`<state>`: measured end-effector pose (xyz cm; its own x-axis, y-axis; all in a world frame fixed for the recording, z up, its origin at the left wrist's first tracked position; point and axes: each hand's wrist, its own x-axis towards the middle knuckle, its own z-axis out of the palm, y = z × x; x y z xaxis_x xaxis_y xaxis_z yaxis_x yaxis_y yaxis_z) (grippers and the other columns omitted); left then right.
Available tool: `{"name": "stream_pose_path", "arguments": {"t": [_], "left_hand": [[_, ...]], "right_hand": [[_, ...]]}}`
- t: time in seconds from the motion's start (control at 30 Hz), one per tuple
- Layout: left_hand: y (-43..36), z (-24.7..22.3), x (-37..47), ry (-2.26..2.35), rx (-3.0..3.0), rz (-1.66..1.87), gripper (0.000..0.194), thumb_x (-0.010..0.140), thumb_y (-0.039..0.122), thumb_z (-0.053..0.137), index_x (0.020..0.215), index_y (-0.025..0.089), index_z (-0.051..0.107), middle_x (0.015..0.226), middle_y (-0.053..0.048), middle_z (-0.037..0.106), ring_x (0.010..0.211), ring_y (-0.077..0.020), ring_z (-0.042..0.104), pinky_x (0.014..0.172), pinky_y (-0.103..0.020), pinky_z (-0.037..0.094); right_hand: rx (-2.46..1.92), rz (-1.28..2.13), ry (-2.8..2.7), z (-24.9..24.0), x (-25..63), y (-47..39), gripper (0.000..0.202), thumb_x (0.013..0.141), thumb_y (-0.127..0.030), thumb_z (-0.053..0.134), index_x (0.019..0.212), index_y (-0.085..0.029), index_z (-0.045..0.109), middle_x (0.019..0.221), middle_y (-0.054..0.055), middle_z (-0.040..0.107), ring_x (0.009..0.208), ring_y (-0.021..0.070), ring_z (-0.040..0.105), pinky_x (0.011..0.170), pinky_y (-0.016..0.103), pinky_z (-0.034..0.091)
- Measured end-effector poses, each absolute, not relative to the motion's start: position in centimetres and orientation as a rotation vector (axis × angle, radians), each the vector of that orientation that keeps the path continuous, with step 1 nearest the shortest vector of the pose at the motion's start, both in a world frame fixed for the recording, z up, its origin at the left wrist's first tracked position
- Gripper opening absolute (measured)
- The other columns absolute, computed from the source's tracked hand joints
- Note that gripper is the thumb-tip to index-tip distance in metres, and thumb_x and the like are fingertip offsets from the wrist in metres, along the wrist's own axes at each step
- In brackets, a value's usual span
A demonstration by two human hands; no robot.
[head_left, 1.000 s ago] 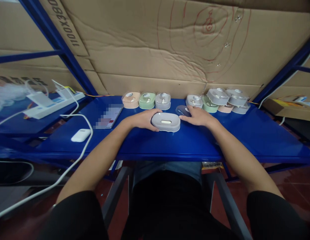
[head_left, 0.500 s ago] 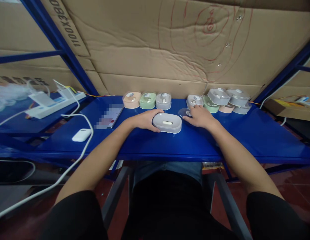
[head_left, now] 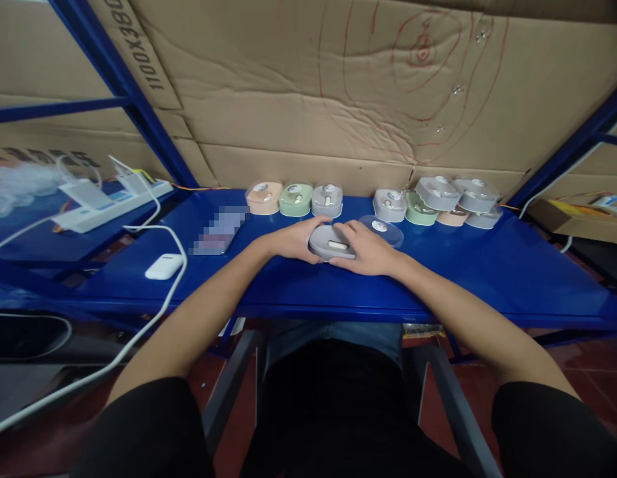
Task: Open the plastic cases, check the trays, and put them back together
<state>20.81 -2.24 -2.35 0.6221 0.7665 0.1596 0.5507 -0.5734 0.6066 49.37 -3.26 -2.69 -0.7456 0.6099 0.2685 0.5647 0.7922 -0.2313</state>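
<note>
A grey oval box with a pale oblong piece in its middle rests near the centre of the blue table. My left hand is curled around its left end, thumb at the front side. Over its right end lies my right hand, fingers on the far rim and thumb at the near edge, partly covering the box. Just behind the right hand, a clear lid with a round white label lies flat on the table.
Lidded peach, green and grey boxes line the back. Several more boxes stand at the right, some stacked. On the left are a phone, a white case, a white cable and a power strip.
My right hand has left the clear lid, now lying flat, and moved left onto the grey box. The box has shifted slightly, with my left hand still holding it.
</note>
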Motion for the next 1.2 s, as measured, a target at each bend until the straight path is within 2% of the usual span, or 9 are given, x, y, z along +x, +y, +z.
{"name": "stream_pose_path", "arguments": {"t": [0.17,0.4,0.6,0.73,0.9,0.97,1.07,1.13,1.2], "left_hand": [[-2.4,-2.2,20.6,1.056,2.326,0.550,0.115,0.071,0.045,0.097,0.173,0.022,0.049,0.168,-0.019,0.067,0.149,-0.0442,0.071,0.124,-0.056,0.059],[-1.3,-2.8,19.8,1.015,2.335,0.615,0.114,0.069,0.039,0.098,0.171,0.020,0.050,0.163,-0.020,0.070,0.147,-0.0467,0.070,0.126,-0.065,0.057],[-0.3,-3.0,18.8,1.241,2.361,0.619,0.107,0.068,0.053,0.101,0.162,0.022,0.062,0.152,-0.021,0.075,0.145,-0.0520,0.070,0.126,-0.071,0.054],[-0.8,-2.5,19.2,1.262,2.397,0.615,0.093,0.078,0.059,0.096,0.158,0.023,0.066,0.156,-0.021,0.075,0.147,-0.0514,0.070,0.124,-0.067,0.057],[-1.3,-2.2,19.5,1.267,2.407,0.647,0.089,0.081,0.059,0.094,0.159,0.025,0.066,0.155,-0.019,0.078,0.142,-0.0480,0.075,0.118,-0.061,0.062],[-1.2,-2.3,19.4,1.263,2.408,0.647,0.087,0.082,0.059,0.093,0.158,0.025,0.066,0.155,-0.019,0.078,0.141,-0.0474,0.076,0.118,-0.061,0.062],[-1.0,-2.4,19.3,1.246,2.423,0.651,0.086,0.082,0.059,0.092,0.156,0.024,0.067,0.154,-0.018,0.079,0.142,-0.0468,0.075,0.121,-0.061,0.061],[-0.9,-2.4,19.2,1.256,2.425,0.639,0.086,0.083,0.060,0.092,0.156,0.024,0.067,0.152,-0.018,0.079,0.141,-0.0468,0.075,0.120,-0.061,0.061],[-0.9,-2.4,19.2,1.271,2.417,0.620,0.089,0.082,0.061,0.092,0.159,0.022,0.065,0.153,-0.019,0.079,0.141,-0.0473,0.075,0.120,-0.062,0.061]], "right_hand": [[-0.889,0.249,-2.622,-2.8,49.5,-3.1,0.083,0.106,-0.076,0.071,0.164,-0.018,0.057,0.139,0.021,0.068,0.128,0.0426,0.068,0.113,0.060,0.061],[-0.883,0.266,-2.492,-1.1,50.7,-3.0,0.084,0.103,-0.073,0.077,0.166,-0.021,0.059,0.151,0.021,0.069,0.140,0.0448,0.068,0.120,0.064,0.059],[-0.620,0.422,-2.565,1.2,53.1,-2.8,0.092,0.089,-0.069,0.095,0.165,-0.027,0.064,0.162,0.017,0.074,0.144,0.0437,0.073,0.125,0.066,0.057],[-0.654,0.511,-2.689,0.9,52.8,-3.4,0.100,0.080,-0.066,0.104,0.164,-0.026,0.068,0.163,0.016,0.076,0.148,0.0440,0.072,0.128,0.064,0.056],[-0.668,0.492,-2.733,-0.1,51.9,-3.5,0.116,0.071,-0.071,0.110,0.168,-0.025,0.067,0.170,0.019,0.070,0.153,0.0456,0.069,0.129,0.064,0.056],[-0.674,0.465,-2.709,0.0,51.9,-3.4,0.109,0.077,-0.075,0.105,0.165,-0.022,0.068,0.163,0.020,0.074,0.148,0.0445,0.072,0.125,0.063,0.058],[-0.712,0.380,-2.634,0.4,52.2,-2.7,0.078,0.102,-0.076,0.080,0.151,-0.016,0.076,0.140,0.020,0.083,0.128,0.0398,0.078,0.114,0.058,0.062],[-0.798,0.267,-2.561,0.3,52.5,-1.8,0.062,0.113,-0.068,0.061,0.140,-0.016,0.080,0.130,0.020,0.083,0.122,0.0377,0.079,0.113,0.056,0.062],[-0.978,0.125,-2.478,-0.1,53.0,-0.7,0.054,0.116,-0.058,0.055,0.137,-0.015,0.081,0.132,0.021,0.082,0.128,0.0392,0.076,0.119,0.058,0.059]]}}
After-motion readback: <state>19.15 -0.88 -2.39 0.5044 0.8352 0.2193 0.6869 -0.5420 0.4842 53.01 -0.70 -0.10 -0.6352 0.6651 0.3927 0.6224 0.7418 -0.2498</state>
